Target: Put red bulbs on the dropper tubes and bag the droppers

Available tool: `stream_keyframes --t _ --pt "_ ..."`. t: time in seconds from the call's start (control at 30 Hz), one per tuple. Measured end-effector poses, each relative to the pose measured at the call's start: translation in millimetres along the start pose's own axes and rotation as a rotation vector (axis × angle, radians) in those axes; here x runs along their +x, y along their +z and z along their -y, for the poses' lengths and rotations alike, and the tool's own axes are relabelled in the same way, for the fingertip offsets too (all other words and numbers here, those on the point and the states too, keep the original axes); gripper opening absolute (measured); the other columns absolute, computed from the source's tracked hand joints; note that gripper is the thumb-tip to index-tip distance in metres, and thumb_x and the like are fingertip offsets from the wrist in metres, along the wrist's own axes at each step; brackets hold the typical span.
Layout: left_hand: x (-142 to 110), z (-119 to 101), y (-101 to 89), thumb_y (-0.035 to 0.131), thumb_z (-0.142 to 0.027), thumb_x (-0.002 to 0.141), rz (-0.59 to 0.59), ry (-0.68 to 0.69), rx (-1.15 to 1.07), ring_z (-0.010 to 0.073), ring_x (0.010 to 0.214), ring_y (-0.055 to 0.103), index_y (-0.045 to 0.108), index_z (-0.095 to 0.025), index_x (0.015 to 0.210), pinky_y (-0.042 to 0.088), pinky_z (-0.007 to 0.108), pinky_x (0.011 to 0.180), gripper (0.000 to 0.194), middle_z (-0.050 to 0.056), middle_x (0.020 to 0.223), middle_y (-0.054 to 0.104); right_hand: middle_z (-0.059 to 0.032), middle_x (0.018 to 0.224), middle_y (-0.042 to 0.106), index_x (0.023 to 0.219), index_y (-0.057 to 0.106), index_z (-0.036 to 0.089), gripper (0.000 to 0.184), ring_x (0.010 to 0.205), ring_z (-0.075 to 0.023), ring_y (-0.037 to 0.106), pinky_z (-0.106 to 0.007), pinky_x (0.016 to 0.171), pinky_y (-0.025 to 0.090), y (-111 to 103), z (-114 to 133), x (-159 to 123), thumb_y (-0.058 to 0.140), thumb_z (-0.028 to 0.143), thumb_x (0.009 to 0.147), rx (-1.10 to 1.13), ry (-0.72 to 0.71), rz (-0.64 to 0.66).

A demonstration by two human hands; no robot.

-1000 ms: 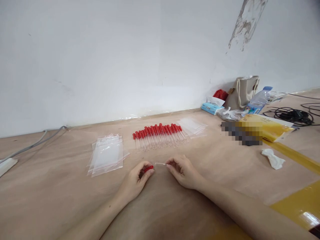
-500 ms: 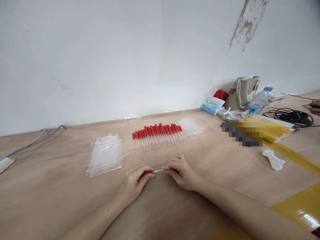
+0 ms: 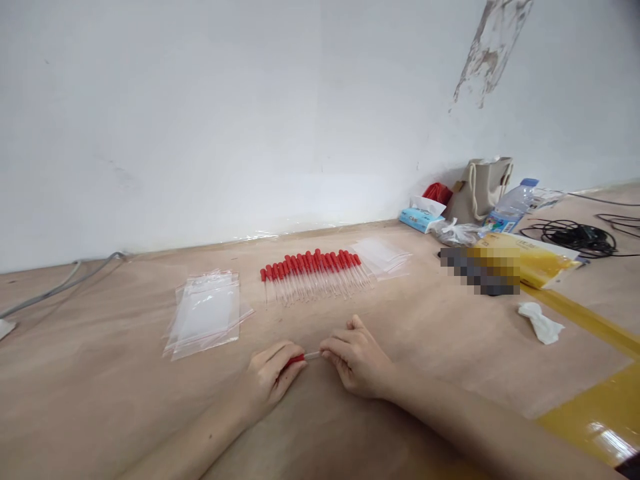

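Observation:
My left hand (image 3: 275,373) pinches a red rubber dropper bulb (image 3: 297,359), most of it covered by the fingers. From the bulb's open end a clear glass dropper tube (image 3: 313,355) runs across to my right hand (image 3: 357,360), whose fingertips are closed on it. The tube's end meets the bulb; how deep it sits inside cannot be made out. Beyond both hands lies a row of droppers (image 3: 315,270) with red bulbs toward the wall and thin clear tubes toward me.
Clear zip bags (image 3: 207,313) lie at left, with more bags (image 3: 381,257) right of the droppers. Farther right are a tissue pack (image 3: 421,219), a canvas bag (image 3: 477,190), a plastic bottle (image 3: 513,203), a yellow packet (image 3: 530,260), black cable (image 3: 577,237) and a crumpled tissue (image 3: 541,323).
My hands have come together and moved slightly toward me. The tube, apart from the bulb a second ago, now meets it, and less of the tube shows.

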State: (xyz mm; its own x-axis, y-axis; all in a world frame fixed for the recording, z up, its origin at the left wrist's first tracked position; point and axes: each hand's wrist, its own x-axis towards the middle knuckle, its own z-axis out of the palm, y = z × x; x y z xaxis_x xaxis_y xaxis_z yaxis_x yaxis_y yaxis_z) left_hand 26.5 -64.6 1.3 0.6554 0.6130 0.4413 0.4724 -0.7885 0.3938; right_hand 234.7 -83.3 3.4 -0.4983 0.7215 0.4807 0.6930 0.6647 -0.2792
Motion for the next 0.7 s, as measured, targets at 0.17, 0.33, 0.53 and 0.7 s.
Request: stream_keyframes --t 0.17,0.33,0.53,0.7 --pt "-1 3 0.4 0.042 -0.022 0.086 0.008 0.041 0.048 0.0129 0.070 0.057 0.053 -0.019 0.092 0.046 0.023 0.063 0.013 0.004 0.079 0.060 -0.0008 0.069 0.062 0.077 0.057 0.018 0.016 0.060 -0.0102 0.051 -0.027 0.065 0.024 3 5 5 0.041 0.013 0.080 0.087 0.043 0.046" --pt "5 10 -9.0 0.045 -0.019 0.085 -0.038 0.123 0.105 0.0136 0.077 0.058 0.055 -0.020 0.096 0.047 0.024 0.070 0.015 0.003 0.086 0.062 0.0003 0.071 0.064 0.078 0.058 0.019 0.017 0.062 -0.0105 0.053 -0.026 0.065 0.027 -4 16 11 0.042 0.015 0.080 0.135 0.124 0.084" --pt "5 19 -18.6 0.049 -0.027 0.083 -0.166 -0.045 0.233 0.0217 0.108 0.049 0.045 -0.022 0.122 0.040 0.037 0.092 0.040 0.008 0.116 0.055 -0.0001 0.065 0.062 0.070 0.061 0.021 0.014 0.065 -0.0137 0.054 -0.025 0.065 0.032 -11 9 11 0.049 0.023 0.077 0.158 0.299 -0.025" --pt "-1 24 -21.1 0.048 -0.038 0.082 0.176 -0.094 0.231 0.0252 0.123 0.034 0.036 -0.026 0.130 0.033 0.045 0.098 0.051 0.007 0.136 0.036 -0.0011 0.060 0.060 0.065 0.058 0.018 0.027 0.054 -0.0126 0.053 -0.022 0.050 0.032 -16 -51 22 0.044 0.035 0.079 0.206 0.692 -0.225"
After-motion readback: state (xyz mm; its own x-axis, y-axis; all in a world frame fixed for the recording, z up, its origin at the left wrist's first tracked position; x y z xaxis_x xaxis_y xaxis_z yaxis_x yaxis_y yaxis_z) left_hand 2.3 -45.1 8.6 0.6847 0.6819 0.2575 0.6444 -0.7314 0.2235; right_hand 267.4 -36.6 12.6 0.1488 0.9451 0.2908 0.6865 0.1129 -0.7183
